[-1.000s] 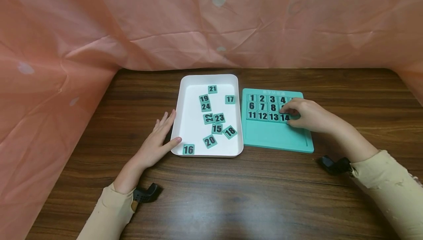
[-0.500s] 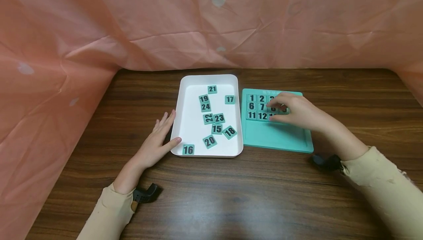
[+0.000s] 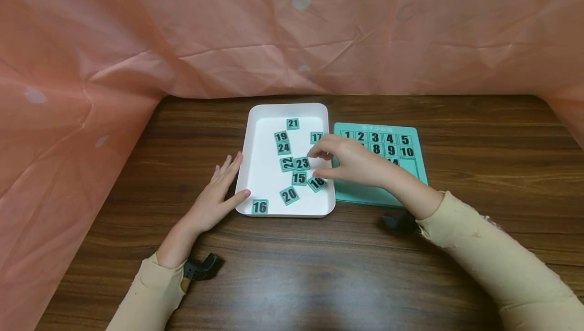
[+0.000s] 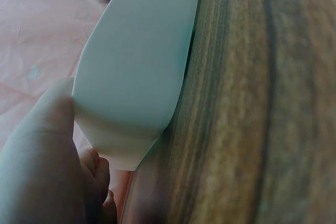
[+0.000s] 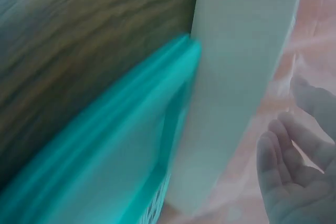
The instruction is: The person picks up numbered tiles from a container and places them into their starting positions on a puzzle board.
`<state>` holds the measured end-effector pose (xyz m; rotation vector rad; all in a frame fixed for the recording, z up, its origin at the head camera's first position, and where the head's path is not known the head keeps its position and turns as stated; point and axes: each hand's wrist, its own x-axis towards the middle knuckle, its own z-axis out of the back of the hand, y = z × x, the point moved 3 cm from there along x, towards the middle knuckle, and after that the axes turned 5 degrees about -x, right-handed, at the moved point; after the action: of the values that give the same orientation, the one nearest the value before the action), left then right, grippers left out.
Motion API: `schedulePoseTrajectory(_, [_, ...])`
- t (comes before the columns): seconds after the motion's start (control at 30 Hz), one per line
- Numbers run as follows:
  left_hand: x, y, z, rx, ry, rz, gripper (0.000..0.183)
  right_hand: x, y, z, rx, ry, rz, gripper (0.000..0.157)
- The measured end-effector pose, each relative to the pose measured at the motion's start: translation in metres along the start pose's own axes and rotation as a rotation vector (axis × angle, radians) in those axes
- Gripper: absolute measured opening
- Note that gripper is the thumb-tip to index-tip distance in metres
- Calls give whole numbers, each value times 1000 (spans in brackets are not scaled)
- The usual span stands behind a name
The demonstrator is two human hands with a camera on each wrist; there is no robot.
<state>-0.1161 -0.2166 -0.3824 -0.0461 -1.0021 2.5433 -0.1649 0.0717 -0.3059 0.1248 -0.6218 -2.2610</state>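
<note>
My left hand rests against the left edge of a white tray, fingers straight and thumb over the rim. My right hand hovers above the tray's right side, thumb and fingers apart with nothing between them. Its fingertips are near the number 23 tile and the number 18 tile. Several other number tiles lie scattered in the tray, among them the 15 tile and the 16 tile. A teal number board lies right of the tray, partly hidden under my right forearm, with rows of number tiles in it.
The tray and board stand side by side on a dark wooden table. A pink cloth hangs behind and at the left. In the right wrist view the board's corner overlaps the tray's side wall.
My right hand has moved left from the board to over the tray, uncovering the 5, 10 and 14 tiles. My left hand and the loose tiles have stayed in place.
</note>
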Motion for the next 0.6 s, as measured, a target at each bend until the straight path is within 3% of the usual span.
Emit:
schedulePoseTrajectory(0.3, [0, 1, -1, 4, -6, 1, 75, 20, 7, -27, 31, 57, 37, 31])
schedulePoseTrajectory(0.6, [1, -1, -1, 9, -7, -9, 76, 25, 5, -39, 5, 93, 3, 33])
